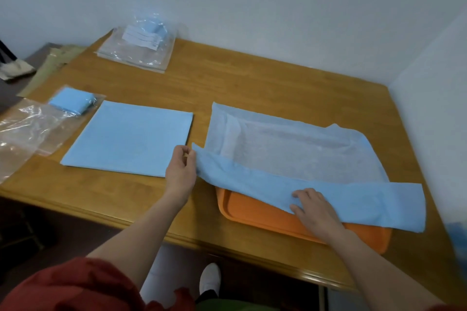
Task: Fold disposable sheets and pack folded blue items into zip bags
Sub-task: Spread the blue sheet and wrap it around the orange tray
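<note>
A light blue disposable sheet [290, 154] lies spread over an orange tray [252, 212] on the right of the table, with its near edge turned up as a blue band. My left hand [180, 171] pinches the band's left corner. Flat on the band rests my right hand [314, 211], fingers spread. A folded blue square sheet [129, 139] lies flat to the left. Beyond it, a small folded blue item [69, 102] sits in a clear zip bag [27, 129].
A stack of clear zip bags [136, 53] with a white label and a blue packet on top lies at the back of the wooden table [252, 83]. White walls close the back and right sides. My white shoe [209, 279] shows below the table's front edge.
</note>
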